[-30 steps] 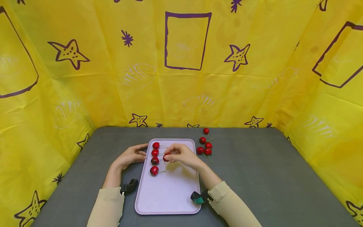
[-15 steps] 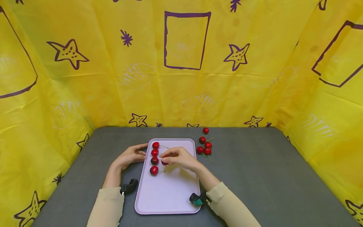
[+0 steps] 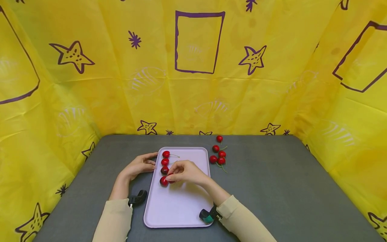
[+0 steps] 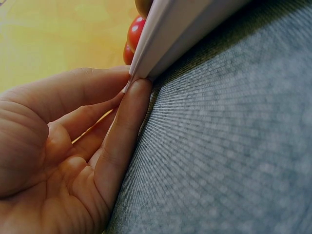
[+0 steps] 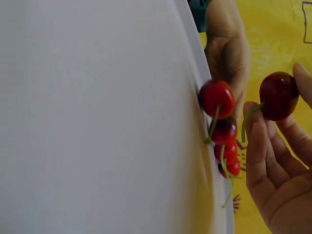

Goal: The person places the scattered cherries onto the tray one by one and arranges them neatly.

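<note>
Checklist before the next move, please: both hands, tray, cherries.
1. Held cherry gripped: ok; the right hand pinches it.
2. Gap between it and the row of four cherries: ok; right wrist view shows them apart.
3. Tray firmly steadied: cannot tell; the left hand touches its left side.
4. Room on tray: ok; bare surface nearer than the row.
5. All cherries on tray: not ok; five cherries lie on the table.

1. Tray [image 3: 181, 210]: pale lilac.
2. Held cherry [image 5: 279, 96]: deep, dark red; its stem [image 5: 249, 119] green.
3. Other cherries [image 3: 166, 154]: bright red, some with blackish patches.
4. Tabletop [image 3: 272, 188]: dark grey.
5. Backdrop cloth [image 3: 193, 90]: yellow, with purple starfish [image 3: 254, 60] and whitish striped fish [image 3: 148, 80].
6. Sleeves [image 3: 113, 218]: plain beige.
</note>
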Tool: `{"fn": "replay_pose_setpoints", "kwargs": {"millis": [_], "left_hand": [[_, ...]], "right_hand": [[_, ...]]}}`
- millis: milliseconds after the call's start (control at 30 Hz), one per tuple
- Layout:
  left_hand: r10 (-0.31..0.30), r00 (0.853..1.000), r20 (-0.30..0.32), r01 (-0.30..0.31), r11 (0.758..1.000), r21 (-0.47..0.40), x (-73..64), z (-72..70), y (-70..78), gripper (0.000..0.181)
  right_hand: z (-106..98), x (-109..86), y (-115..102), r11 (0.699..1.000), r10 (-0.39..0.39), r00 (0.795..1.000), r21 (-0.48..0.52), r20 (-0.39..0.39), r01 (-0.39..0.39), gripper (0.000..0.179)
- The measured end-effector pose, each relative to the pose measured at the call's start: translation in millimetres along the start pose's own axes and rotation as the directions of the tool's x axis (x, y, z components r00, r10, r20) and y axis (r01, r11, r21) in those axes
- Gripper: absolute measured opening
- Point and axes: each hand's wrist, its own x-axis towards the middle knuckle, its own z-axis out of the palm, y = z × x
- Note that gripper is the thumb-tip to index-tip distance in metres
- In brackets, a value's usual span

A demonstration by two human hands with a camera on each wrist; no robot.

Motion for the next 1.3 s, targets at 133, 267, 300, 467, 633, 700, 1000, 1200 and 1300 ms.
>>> {"fn": "replay_pose_setpoints", "kwargs": {"millis": [133,267,300,467,633,700,1000,1200,1300], "left_hand": [[0.012,1.0,0.004,-0.012,1.0,0.0,-0.1,-0.5,-0.3,0.07],[0.016,1.0,0.006,-0.016,1.0,-0.001,-0.1,-0.4,-1.0,0.07],[0.015,1.0,0.007,-0.015,1.0,0.001,-0.2,-0.5,-1.2,0.07],[0.008,1.0,0.001,-0.008,1.0,-0.002,-0.1,-0.1,-0.9,0.07],[0.006,1.0,-0.003,-0.006,1.0,0.002,0.1,-0.1,-0.9,0.07],[0.006,1.0,-0.002,-0.006,1.0,0.005,0.2,-0.2,-0.9,0.07],[0.018,1.0,0.012,-0.018,1.0,-0.013,1.3,1.4,-1.3,0.072],[0.0,1.0,-0.004,0.0,1.0,-0.008,0.8,0.4,-1.1,0.071],[0.005,1.0,-0.004,-0.005,1.0,0.007,0.4,0.0,-0.8,0.071]], "right_hand": [[6.1,-1.3,-2.6,0.999,0.01,1.0,-0.047,0.001,-0.01,0.017],[8.9,-2.5,-4.7,0.996,0.019,1.0,-0.086,-0.002,-0.019,0.019],[9.1,-2.8,-4.8,0.995,0.018,1.0,-0.094,-0.002,-0.018,0.02],[8.9,-4.5,-3.2,0.994,0.018,1.0,-0.103,0.0,-0.018,0.022],[8.4,-5.7,-0.2,0.992,0.032,0.999,-0.119,0.01,-0.031,0.02],[8.5,-5.8,1.9,0.989,0.03,0.999,-0.143,0.02,-0.027,0.02],[9.1,-6.5,9.0,0.959,0.016,0.998,-0.283,0.053,-0.001,0.023],[9.0,-7.7,9.1,0.952,0.016,0.998,-0.306,0.064,0.005,0.023],[8.9,-7.7,9.1,0.953,0.019,0.998,-0.303,0.065,0.002,0.023]]}}
